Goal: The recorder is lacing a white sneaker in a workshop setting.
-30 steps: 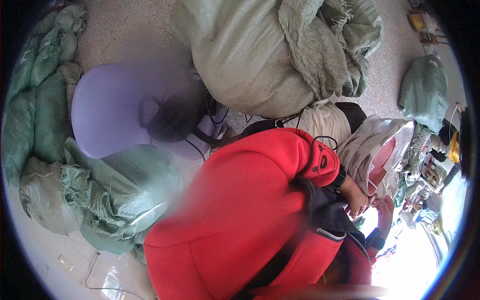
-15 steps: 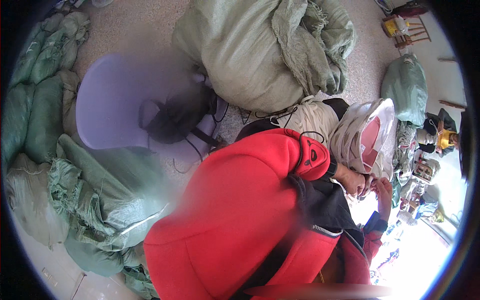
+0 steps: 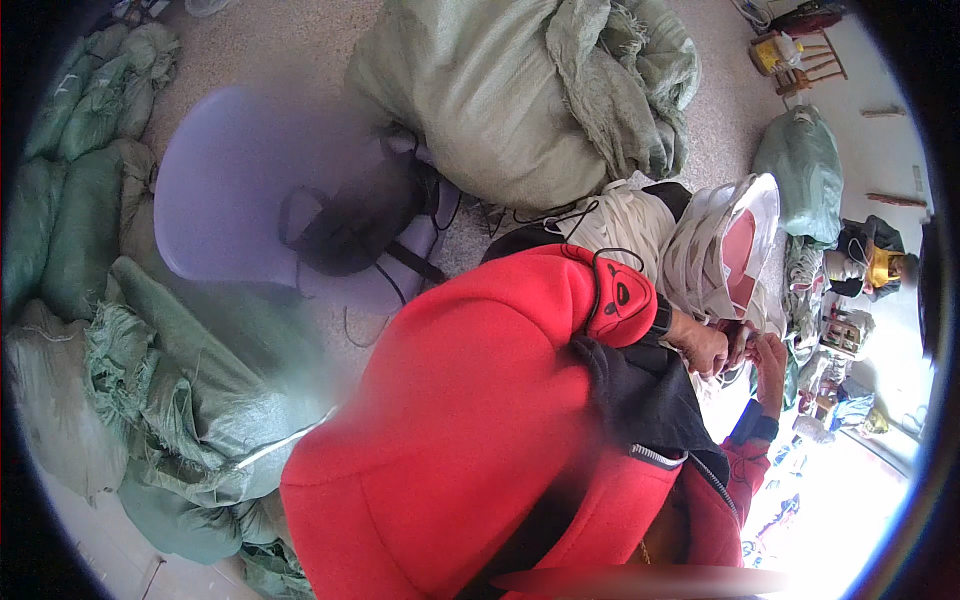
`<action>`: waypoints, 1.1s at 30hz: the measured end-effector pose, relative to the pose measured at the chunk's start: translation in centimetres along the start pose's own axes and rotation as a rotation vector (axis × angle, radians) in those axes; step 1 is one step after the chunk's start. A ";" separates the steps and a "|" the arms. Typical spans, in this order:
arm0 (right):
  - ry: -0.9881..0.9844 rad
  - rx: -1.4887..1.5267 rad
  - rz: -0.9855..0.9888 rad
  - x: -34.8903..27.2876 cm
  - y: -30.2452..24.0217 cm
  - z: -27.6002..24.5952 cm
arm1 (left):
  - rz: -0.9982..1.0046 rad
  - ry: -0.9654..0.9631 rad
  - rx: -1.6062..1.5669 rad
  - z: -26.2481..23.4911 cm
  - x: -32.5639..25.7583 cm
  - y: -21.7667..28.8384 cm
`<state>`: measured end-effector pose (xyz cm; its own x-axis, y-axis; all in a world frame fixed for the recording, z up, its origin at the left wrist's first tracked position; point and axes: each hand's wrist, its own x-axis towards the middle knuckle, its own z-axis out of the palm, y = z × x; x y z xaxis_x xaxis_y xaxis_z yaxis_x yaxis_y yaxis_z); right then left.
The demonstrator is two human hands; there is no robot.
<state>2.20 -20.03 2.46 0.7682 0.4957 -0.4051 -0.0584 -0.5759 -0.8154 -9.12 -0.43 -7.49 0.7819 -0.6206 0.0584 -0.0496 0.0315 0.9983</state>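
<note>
I wear a red jacket (image 3: 480, 430) that fills the lower middle of the view. My left hand (image 3: 702, 345) sticks out of the red sleeve and grips the lower edge of a white woven bag with a pink inside (image 3: 735, 255). My right hand (image 3: 770, 362), coming from a sleeve with a blue cuff, holds the same bag edge just to the right. The two hands almost touch. What lies between the fingers is too small to make out.
A pale violet plastic chair (image 3: 225, 200) with a black strapped bag (image 3: 350, 225) stands at the left. Green woven sacks (image 3: 170, 400) pile at the left, and a big full sack (image 3: 500, 90) lies at the top. A wooden stool (image 3: 790, 55) and another person (image 3: 870, 265) are at the right.
The white bag has risen and its pink inside now shows more widely. Both hands stay at its lower edge. The view has shifted slightly.
</note>
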 end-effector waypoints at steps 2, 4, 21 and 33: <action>-0.004 -0.004 0.004 0.4 -0.1 0.4 | 0.037 0.019 0.008 0.2 1.1 -1.6; 0.019 0.005 0.005 0.3 -0.1 0.5 | 0.030 0.018 -0.018 0.0 0.3 -0.7; 0.039 -0.012 0.028 0.3 0.1 0.2 | 0.185 0.043 -0.017 -0.3 -0.5 -0.4; 0.051 -0.001 -0.081 1.0 2.6 -0.9 | 0.115 1.254 0.003 -12.3 -24.9 5.4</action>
<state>3.43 -21.64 0.33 0.8019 0.5068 -0.3163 0.0055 -0.5357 -0.8444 -21.25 24.84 -3.46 0.8241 0.5552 0.1123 -0.1568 0.0330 0.9871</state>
